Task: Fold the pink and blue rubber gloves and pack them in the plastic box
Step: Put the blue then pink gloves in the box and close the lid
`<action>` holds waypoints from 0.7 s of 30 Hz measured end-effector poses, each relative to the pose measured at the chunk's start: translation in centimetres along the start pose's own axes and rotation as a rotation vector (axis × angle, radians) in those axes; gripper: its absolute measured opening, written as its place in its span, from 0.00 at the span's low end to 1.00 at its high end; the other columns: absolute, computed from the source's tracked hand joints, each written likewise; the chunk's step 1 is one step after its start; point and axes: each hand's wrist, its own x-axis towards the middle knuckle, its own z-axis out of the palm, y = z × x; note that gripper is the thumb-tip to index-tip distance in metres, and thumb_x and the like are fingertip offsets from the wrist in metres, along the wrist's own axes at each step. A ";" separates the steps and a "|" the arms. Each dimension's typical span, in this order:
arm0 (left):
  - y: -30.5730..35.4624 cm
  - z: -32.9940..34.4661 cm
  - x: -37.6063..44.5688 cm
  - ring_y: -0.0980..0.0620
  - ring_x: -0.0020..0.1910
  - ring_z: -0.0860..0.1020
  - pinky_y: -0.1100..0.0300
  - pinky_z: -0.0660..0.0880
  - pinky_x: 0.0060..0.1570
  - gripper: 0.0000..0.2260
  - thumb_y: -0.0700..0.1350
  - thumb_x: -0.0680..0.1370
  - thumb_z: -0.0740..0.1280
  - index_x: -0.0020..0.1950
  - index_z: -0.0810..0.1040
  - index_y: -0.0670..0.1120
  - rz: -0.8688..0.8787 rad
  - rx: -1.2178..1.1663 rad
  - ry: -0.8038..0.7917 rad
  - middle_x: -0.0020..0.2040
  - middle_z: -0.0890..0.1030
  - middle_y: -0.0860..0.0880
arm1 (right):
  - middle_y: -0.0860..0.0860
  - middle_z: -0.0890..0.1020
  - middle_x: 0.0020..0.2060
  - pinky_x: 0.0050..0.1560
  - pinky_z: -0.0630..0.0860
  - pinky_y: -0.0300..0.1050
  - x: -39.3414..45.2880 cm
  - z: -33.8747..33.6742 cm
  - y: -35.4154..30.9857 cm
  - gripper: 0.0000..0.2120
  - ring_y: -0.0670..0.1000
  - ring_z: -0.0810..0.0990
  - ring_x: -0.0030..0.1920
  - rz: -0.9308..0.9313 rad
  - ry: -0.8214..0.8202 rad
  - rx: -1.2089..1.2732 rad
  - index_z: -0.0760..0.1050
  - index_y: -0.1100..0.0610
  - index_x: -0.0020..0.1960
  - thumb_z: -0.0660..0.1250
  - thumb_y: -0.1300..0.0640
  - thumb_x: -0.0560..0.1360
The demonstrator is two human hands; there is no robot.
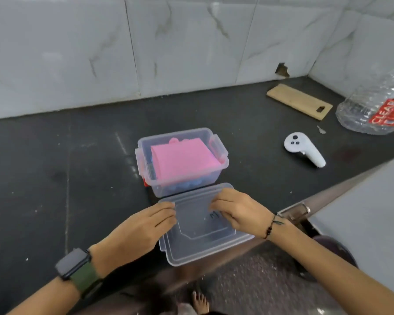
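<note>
Now both hands' fingers, left hand [146, 226] and right hand [239, 212], closed on the clear lid [205, 242].

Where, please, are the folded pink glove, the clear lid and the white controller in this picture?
pink glove [182, 159], head view, middle of its folded top face.
clear lid [203, 242], head view, bare centre panel.
white controller [304, 148], head view, between its round head and its handle.

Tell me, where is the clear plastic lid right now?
The clear plastic lid lies at the dark counter's near edge, in front of the clear plastic box, with the left hand and right hand on it.
</note>
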 end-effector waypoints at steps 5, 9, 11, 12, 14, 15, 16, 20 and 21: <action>0.9 0.8 -2.4 0.49 0.49 0.85 0.57 0.75 0.60 0.28 0.38 0.81 0.45 0.45 0.86 0.41 0.071 -0.127 -0.055 0.46 0.87 0.46 | 0.59 0.84 0.39 0.43 0.82 0.49 -2.3 0.7 0.4 0.10 0.59 0.83 0.40 -0.025 -0.078 0.013 0.82 0.66 0.44 0.72 0.74 0.64; 0.4 0.8 -2.8 0.47 0.53 0.83 0.54 0.67 0.64 0.24 0.40 0.80 0.49 0.46 0.85 0.39 -0.009 -0.217 -0.063 0.48 0.86 0.44 | 0.59 0.84 0.44 0.49 0.82 0.53 -3.8 0.7 0.9 0.09 0.60 0.83 0.46 0.003 -0.087 -0.007 0.82 0.66 0.46 0.67 0.72 0.68; -0.2 0.9 -2.9 0.47 0.56 0.78 0.54 0.66 0.65 0.17 0.39 0.76 0.55 0.47 0.85 0.40 0.012 -0.217 -0.091 0.49 0.85 0.45 | 0.59 0.85 0.44 0.50 0.82 0.54 -4.1 0.6 1.2 0.13 0.60 0.84 0.47 -0.014 -0.070 -0.036 0.82 0.66 0.46 0.59 0.70 0.70; -0.6 0.9 -2.9 0.47 0.56 0.77 0.55 0.66 0.65 0.15 0.39 0.76 0.57 0.47 0.84 0.40 0.028 -0.231 -0.121 0.48 0.85 0.45 | 0.59 0.85 0.44 0.50 0.81 0.53 -4.2 0.5 1.6 0.14 0.60 0.84 0.47 -0.025 -0.057 -0.048 0.82 0.66 0.47 0.58 0.69 0.70; -1.3 0.8 -2.7 0.47 0.53 0.79 0.55 0.68 0.62 0.18 0.42 0.80 0.53 0.46 0.83 0.42 0.054 -0.271 -0.154 0.48 0.84 0.46 | 0.59 0.85 0.45 0.50 0.82 0.54 -4.6 0.5 2.3 0.11 0.60 0.84 0.48 -0.027 -0.053 -0.084 0.82 0.66 0.47 0.66 0.73 0.67; -1.5 0.8 -2.6 0.47 0.50 0.80 0.56 0.70 0.60 0.20 0.44 0.82 0.51 0.45 0.82 0.43 0.057 -0.300 -0.153 0.47 0.83 0.47 | 0.60 0.84 0.45 0.50 0.82 0.55 -4.9 0.5 2.8 0.15 0.61 0.83 0.48 -0.014 -0.071 -0.101 0.82 0.66 0.48 0.71 0.75 0.62; -1.8 0.8 -2.5 0.46 0.48 0.80 0.57 0.71 0.57 0.19 0.45 0.82 0.50 0.45 0.80 0.44 0.056 -0.332 -0.156 0.46 0.82 0.47 | 0.60 0.84 0.46 0.49 0.82 0.55 -5.2 0.6 3.2 0.21 0.61 0.83 0.49 -0.001 -0.094 -0.107 0.82 0.65 0.49 0.72 0.77 0.57; -1.8 1.4 -2.5 0.47 0.47 0.76 0.60 0.73 0.52 0.10 0.44 0.82 0.52 0.47 0.72 0.45 0.026 -0.402 -0.119 0.44 0.80 0.46 | 0.60 0.82 0.51 0.49 0.82 0.53 -5.5 1.3 3.9 0.26 0.62 0.81 0.54 0.021 -0.105 -0.121 0.80 0.64 0.54 0.69 0.78 0.57; -1.8 1.6 -2.6 0.48 0.48 0.74 0.61 0.73 0.52 0.10 0.44 0.82 0.53 0.47 0.72 0.45 -0.009 -0.426 -0.097 0.45 0.80 0.46 | 0.60 0.82 0.51 0.50 0.82 0.52 -5.5 1.4 3.9 0.24 0.62 0.81 0.53 0.010 -0.087 -0.128 0.80 0.64 0.53 0.66 0.77 0.59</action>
